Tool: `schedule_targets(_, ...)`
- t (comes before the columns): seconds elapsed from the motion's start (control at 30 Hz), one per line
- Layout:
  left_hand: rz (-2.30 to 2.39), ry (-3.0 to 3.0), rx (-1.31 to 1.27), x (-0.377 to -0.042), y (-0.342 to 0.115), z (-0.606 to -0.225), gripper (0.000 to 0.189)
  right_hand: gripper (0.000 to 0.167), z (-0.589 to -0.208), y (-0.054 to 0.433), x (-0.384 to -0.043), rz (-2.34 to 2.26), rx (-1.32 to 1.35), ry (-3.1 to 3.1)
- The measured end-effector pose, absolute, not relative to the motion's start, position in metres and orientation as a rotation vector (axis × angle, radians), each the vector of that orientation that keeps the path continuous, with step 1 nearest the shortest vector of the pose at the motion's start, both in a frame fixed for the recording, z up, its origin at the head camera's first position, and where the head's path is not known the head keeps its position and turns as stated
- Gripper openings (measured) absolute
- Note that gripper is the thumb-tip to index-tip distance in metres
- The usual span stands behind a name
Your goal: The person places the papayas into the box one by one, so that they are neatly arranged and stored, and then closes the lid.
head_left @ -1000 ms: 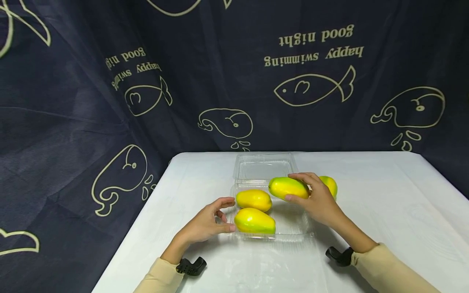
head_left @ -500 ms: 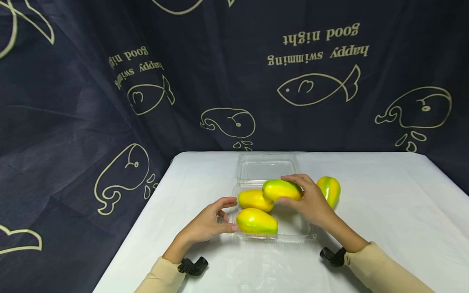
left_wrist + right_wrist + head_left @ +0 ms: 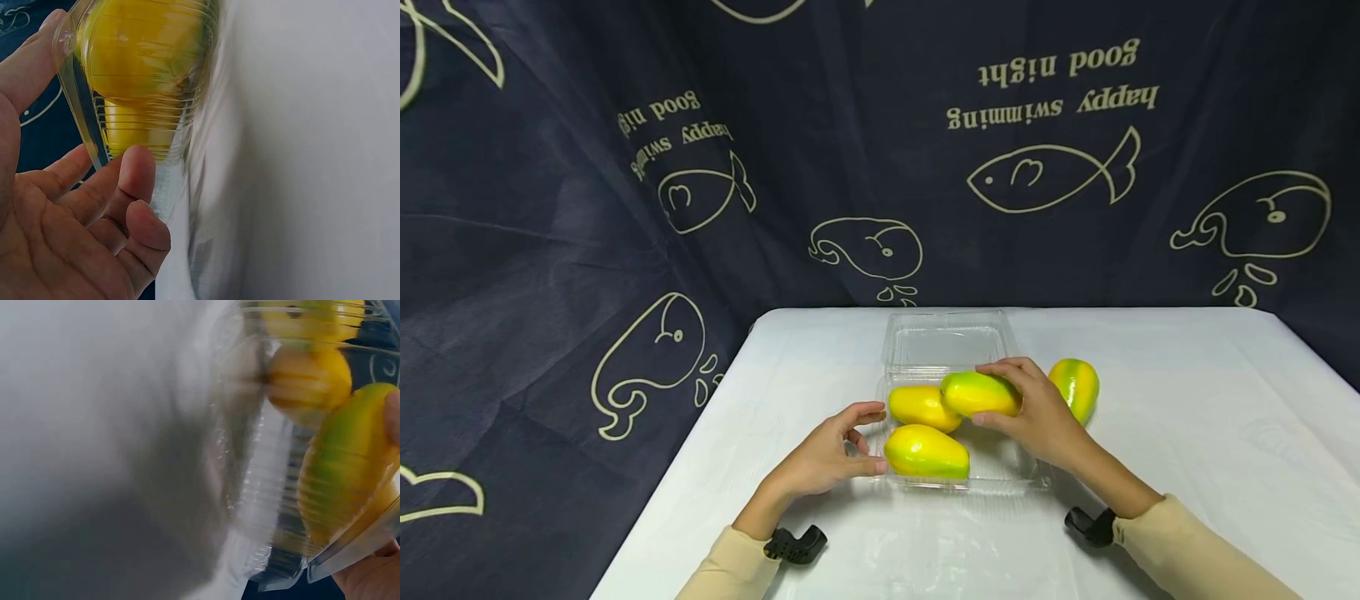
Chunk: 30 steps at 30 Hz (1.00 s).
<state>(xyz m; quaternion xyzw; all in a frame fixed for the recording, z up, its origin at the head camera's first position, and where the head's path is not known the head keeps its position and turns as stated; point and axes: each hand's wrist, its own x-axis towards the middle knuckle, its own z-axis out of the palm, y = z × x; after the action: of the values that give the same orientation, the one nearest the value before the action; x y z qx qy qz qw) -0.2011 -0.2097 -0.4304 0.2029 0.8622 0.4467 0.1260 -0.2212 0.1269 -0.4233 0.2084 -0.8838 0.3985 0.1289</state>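
My right hand point(image 3: 1037, 412) grips a yellow-green papaya point(image 3: 979, 394), thumb in front and fingers behind. The held fruit is over the clear plastic clamshell box point(image 3: 1000, 454) and overlaps the rear papaya point(image 3: 917, 406) inside it. Another papaya point(image 3: 927, 452) lies at the front left of the box. My left hand point(image 3: 831, 450) is at the box's left side, thumb and forefinger spread apart at the rim. In the left wrist view, the box's ribbed wall point(image 3: 150, 119) stands close to the relaxed fingers point(image 3: 137, 172).
One more papaya point(image 3: 1074, 390) lies on the white-covered table point(image 3: 1187, 433), right of the box. The box's hinged lid point(image 3: 950, 342) lies back, open, behind it. A dark curtain point(image 3: 865, 150) with fish drawings hangs beyond the table's far edge.
My right hand has brought the papaya left and lower, over the box, uncovering more of the papaya on the table. The left hand has stayed at the box's side.
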Motion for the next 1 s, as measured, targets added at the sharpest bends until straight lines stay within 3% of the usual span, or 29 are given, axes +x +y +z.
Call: schedule_targets(1.0, 1.283, 2.531, 0.579, -0.2041, -0.2100, -0.4329, 0.081, 0.070, -0.4334, 0.1337, -0.2240, 1.000, 0.618, -2.587)
